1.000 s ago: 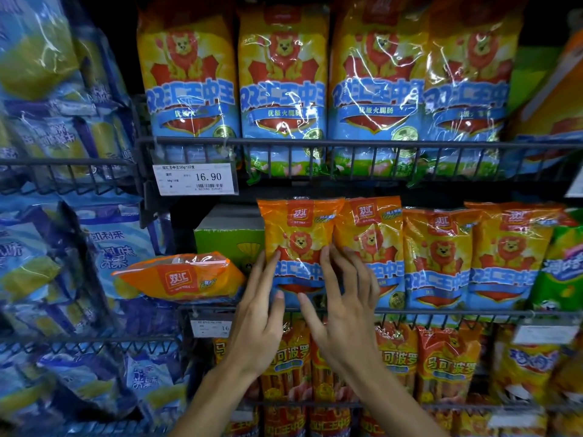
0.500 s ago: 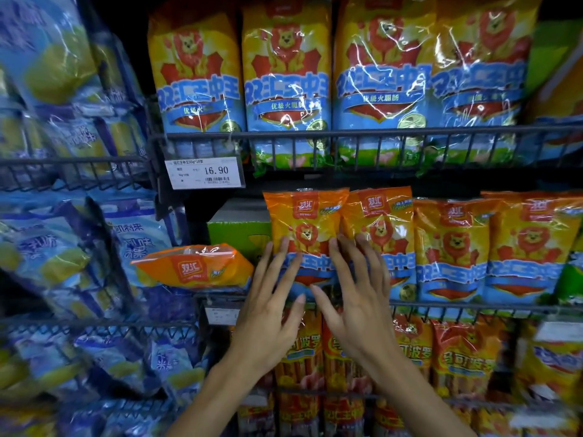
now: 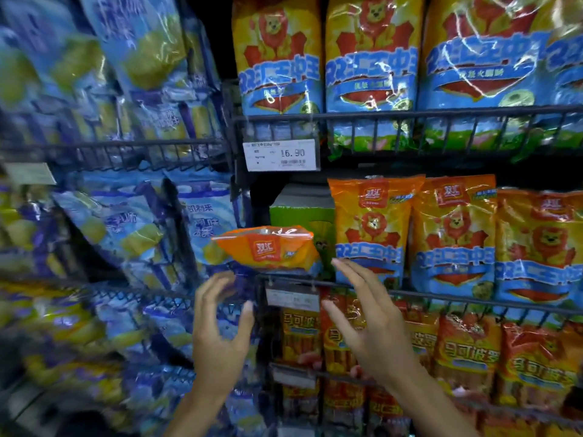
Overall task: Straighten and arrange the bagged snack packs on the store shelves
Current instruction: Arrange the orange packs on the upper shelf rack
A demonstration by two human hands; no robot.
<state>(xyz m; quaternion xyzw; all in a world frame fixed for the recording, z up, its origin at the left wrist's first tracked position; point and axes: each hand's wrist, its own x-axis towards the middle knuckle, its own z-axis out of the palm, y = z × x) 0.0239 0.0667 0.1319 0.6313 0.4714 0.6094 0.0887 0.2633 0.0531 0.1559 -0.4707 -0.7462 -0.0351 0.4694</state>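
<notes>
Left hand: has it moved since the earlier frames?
Yes. The left hand has left the upright orange pack and shifted left, now below the toppled orange pack, fingers open.

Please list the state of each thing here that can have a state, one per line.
Orange plastic snack pack at the left end of the middle shelf: fallen, lying on its side.
Orange lion-print packs beside it: upright in a row.
Left hand: open, empty, below the fallen pack.
Right hand: open, empty.
</notes>
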